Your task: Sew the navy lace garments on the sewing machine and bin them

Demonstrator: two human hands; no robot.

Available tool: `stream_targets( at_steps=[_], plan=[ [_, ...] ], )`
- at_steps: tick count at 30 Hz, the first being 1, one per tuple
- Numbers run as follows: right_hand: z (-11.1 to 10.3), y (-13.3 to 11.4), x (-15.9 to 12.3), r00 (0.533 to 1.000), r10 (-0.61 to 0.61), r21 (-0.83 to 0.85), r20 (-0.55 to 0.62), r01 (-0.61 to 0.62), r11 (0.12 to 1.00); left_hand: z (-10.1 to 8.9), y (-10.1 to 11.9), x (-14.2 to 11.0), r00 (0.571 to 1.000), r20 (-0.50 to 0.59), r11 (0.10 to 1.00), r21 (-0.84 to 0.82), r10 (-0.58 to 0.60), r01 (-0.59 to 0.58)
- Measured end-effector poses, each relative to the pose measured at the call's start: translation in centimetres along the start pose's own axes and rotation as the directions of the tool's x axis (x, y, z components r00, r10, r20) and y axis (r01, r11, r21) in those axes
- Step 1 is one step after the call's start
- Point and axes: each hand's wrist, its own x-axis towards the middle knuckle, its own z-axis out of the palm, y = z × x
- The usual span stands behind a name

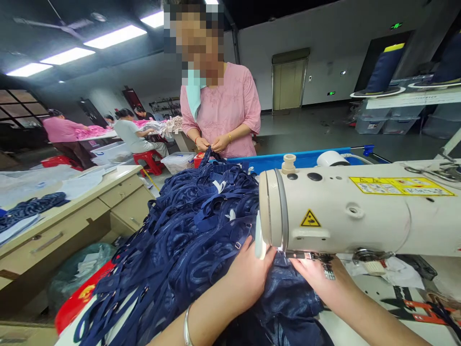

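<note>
In the head view, we see our left hand [248, 274] at about 6 o'clock in the frame, lying palm down on the navy fabric [284, 298], its fingers pressed together and flat against the cloth just beside the head of the sewing machine [345, 211]. A silver bangle [186, 326] sits on that wrist. Our right hand [317, 276] lies at 5 o'clock, also flat on the same fabric, with its fingertips tucked under the machine head near the presser foot [326, 264]; whether those fingertips pinch the cloth we cannot tell, since the machine hides them. The fabric itself lies under both hands on the machine table [382, 288], directly below the machine head.

Behind the left hand, towards 10 o'clock from it, a big heap of navy straps [187, 226] rises and reaches away from us. At 12 o'clock a co-worker in a pink top [225, 110] stands on the far side of the heap, both hands [212, 143] close together, holding a strap at its top edge. A blue bin [306, 157] shows behind the machine. At 9 o'clock stands a beige desk with drawers [108, 202], and more people sit at tables far off at 10 o'clock.
</note>
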Motion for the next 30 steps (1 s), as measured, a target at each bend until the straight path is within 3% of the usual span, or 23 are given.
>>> stream_targets(
  at_steps=[3,8,16,22,26,30],
  plan=[
    [-0.5,-0.1,0.4,0.993,-0.110,-0.125,0.040,0.114,0.986,0.0,0.0,0.0,1.000,-0.014,1.000,0.002,0.003,-0.003],
    [-1.7,-0.3,0.9,0.987,-0.162,-0.250,0.017,0.161,0.955,-0.2,0.1,0.0,0.999,-0.035,1.000,0.003,0.006,-0.006],
    [-1.1,-0.3,0.2,0.959,-0.207,-0.320,-0.192,0.138,0.937,-0.5,0.3,-0.1,1.000,-0.027,1.000,-0.020,-0.013,0.013],
    [0.9,-0.4,-0.3,0.996,-0.084,-0.120,-0.026,0.080,0.990,-1.1,0.4,-0.4,1.000,-0.012,0.999,-0.052,-0.005,0.004],
    [3.5,0.7,-1.1,0.996,0.035,0.128,-0.079,-0.025,0.991,-1.1,0.4,-0.7,0.999,-0.050,0.997,-0.072,0.006,-0.010],
    [5.2,0.8,-0.4,0.977,0.128,0.151,-0.172,-0.102,0.983,-1.6,0.4,-1.0,1.000,-0.001,0.997,-0.082,-0.011,0.011]
  ],
)
